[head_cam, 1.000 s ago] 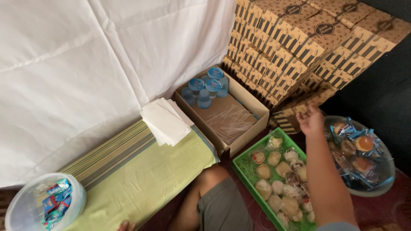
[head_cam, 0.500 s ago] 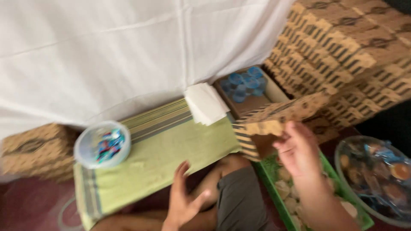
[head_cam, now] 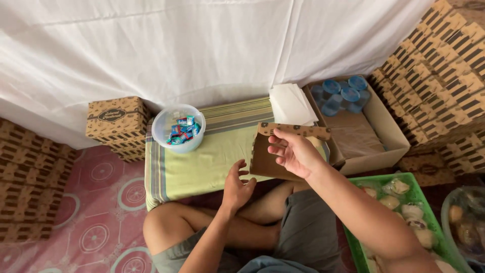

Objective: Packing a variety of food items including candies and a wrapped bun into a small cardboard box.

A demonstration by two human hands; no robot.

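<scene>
Centrally, a flat brown cardboard box blank (head_cam: 268,156) rests on the green striped cloth (head_cam: 202,162), just past the knees. Right hand (head_cam: 295,154) arches over it, fingers loosely curled, thumb under its edge. Left hand (head_cam: 237,187), at seven o'clock, hovers with fingers spread.

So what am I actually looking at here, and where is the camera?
There is no machine: a person sits cross-legged on the floor with a camera on their head, looking down at their own two hands. The right hand holds a flat brown cardboard box, not yet folded up. The left hand is open and empty near the edge of a low green striped table. On the table sit a clear tub of wrapped sweets and a stack of white paper. A green tray of wrapped buns lies at the right.
</scene>
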